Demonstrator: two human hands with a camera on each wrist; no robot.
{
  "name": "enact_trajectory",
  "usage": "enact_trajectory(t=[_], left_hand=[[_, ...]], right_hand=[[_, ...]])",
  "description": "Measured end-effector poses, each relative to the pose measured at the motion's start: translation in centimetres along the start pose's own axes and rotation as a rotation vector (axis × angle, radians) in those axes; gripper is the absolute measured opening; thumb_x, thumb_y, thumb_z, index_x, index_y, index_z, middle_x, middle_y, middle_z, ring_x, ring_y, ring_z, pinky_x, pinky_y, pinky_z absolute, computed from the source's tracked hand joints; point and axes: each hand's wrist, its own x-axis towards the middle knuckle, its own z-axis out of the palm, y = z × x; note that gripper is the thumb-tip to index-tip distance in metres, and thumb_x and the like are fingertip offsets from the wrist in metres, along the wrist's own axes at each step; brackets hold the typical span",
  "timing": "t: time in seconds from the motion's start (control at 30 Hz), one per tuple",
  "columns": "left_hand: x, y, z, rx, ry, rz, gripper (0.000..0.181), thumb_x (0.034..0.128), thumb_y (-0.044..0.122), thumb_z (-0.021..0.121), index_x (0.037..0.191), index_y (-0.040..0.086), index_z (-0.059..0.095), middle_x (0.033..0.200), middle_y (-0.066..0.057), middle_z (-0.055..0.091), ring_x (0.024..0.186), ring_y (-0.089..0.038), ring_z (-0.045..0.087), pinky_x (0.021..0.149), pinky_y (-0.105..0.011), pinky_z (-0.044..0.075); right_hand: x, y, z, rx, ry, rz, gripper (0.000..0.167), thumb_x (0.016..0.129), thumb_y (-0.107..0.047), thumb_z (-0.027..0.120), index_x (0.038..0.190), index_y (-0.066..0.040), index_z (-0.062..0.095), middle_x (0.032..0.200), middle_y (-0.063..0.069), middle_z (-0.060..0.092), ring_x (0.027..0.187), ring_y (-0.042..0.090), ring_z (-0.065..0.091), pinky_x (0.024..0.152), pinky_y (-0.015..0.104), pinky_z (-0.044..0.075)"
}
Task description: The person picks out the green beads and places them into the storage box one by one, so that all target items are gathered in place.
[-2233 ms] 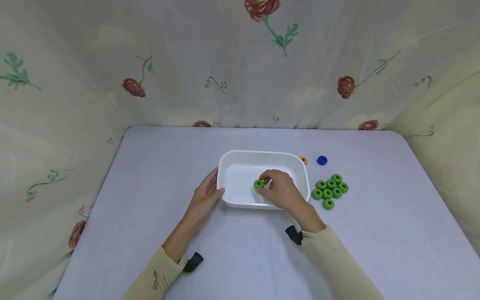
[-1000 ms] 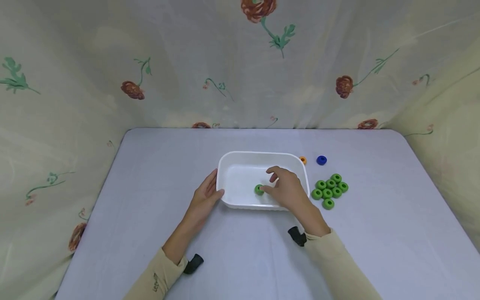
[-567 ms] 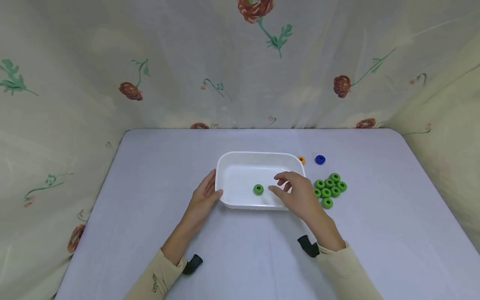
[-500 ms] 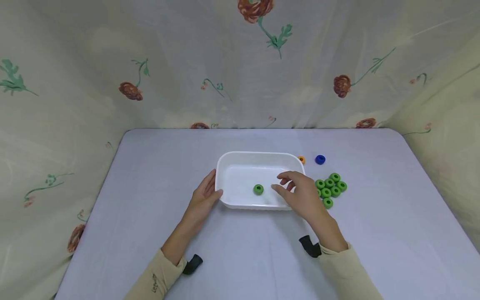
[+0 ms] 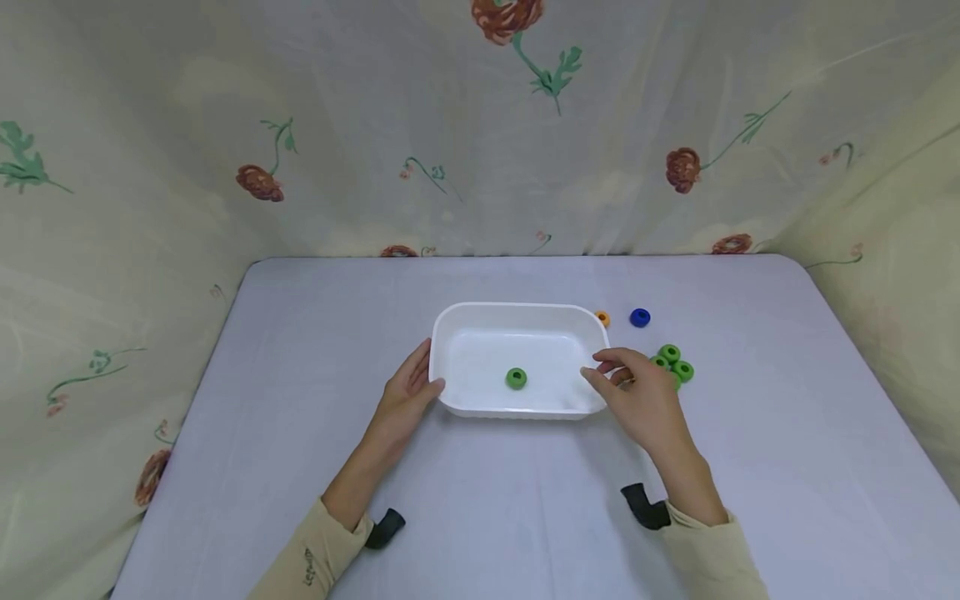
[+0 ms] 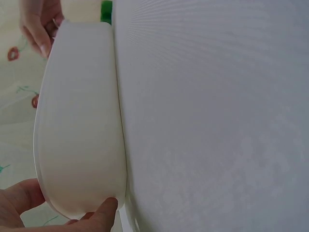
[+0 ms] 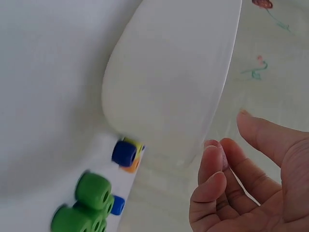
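A white plastic tray (image 5: 480, 350) lies on the table with one round green bead (image 5: 516, 378), holed in the middle, inside it. My left hand (image 5: 407, 396) holds the tray's left end; the left wrist view shows thumb and fingers (image 6: 104, 215) about its wall. Over the tray's right rim, my right hand (image 5: 643, 396) is bent loosely, with no bead between thumb and fingers (image 7: 211, 186). Partly hidden behind that hand, several green beads (image 5: 670, 353) are clustered right of the tray.
An orange bead (image 5: 602, 318) is partly covered by the tray's far right corner, near a blue bead (image 5: 640, 317). In the right wrist view a yellow bead (image 7: 139, 145) also shows. Black devices (image 5: 386, 529) are at both cuffs. A flowered curtain (image 5: 337, 125) surrounds the table.
My right hand lets go of the green bead, which stays in the tray, then moves right to the rim, covering part of the green cluster. The left hand keeps its hold.
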Motion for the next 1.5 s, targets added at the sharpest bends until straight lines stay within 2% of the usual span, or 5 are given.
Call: enact_trajectory(t=[0.17,0.33,0.5,0.87,1.5], left_hand=[[0.0,0.0,0.1,0.002,-0.002,0.003,0.067,0.0988,0.004,0.055,0.159,0.013,0.027,0.166,-0.008,0.028,0.155,-0.022,0.026,0.128,-0.036,0.028],[0.0,0.0,0.1,0.003,-0.004,0.008,0.067,0.0988,0.004,0.055,0.159,0.013,0.028,0.166,-0.008,0.027,0.155,-0.022,0.026,0.128,-0.035,0.028],[0.0,0.0,0.0,-0.008,0.000,0.013,0.068,0.0980,0.002,0.055,0.159,0.012,0.028,0.167,-0.009,0.026,0.156,-0.024,0.025,0.128,-0.038,0.027],[-0.1,0.0,0.0,-0.012,-0.002,0.007,0.067,0.0985,0.003,0.056,0.159,0.013,0.028,0.167,-0.008,0.027,0.155,-0.023,0.026,0.128,-0.036,0.028],[0.1,0.0,0.1,-0.007,0.018,-0.008,0.067,0.0976,0.001,0.056,0.159,0.013,0.030,0.166,-0.009,0.028,0.155,-0.022,0.028,0.127,-0.036,0.029]], right_hand=[[-0.9,1.9,-1.0,-0.023,0.069,0.065,0.031,0.093,-0.027,0.072,0.116,-0.007,0.071,0.098,0.010,0.073,0.084,0.017,0.062,0.062,0.016,0.048],[-2.0,4.0,-1.7,-0.042,0.150,0.095,0.029,0.091,-0.023,0.075,0.115,-0.006,0.072,0.099,0.011,0.074,0.078,-0.001,0.057,0.064,0.010,0.046],[-2.7,5.7,-1.8,-0.044,0.171,0.138,0.029,0.090,-0.023,0.075,0.114,-0.006,0.073,0.100,0.012,0.075,0.075,-0.013,0.051,0.065,0.006,0.046],[-3.0,8.2,-1.7,0.059,0.199,0.247,0.032,0.087,-0.021,0.078,0.115,-0.006,0.072,0.102,0.012,0.074,0.073,-0.016,0.052,0.063,0.004,0.047],[-3.2,9.8,-1.6,0.065,0.128,0.294,0.044,0.085,-0.020,0.080,0.124,-0.005,0.067,0.108,0.016,0.071,0.074,-0.012,0.051,0.060,0.009,0.048]])
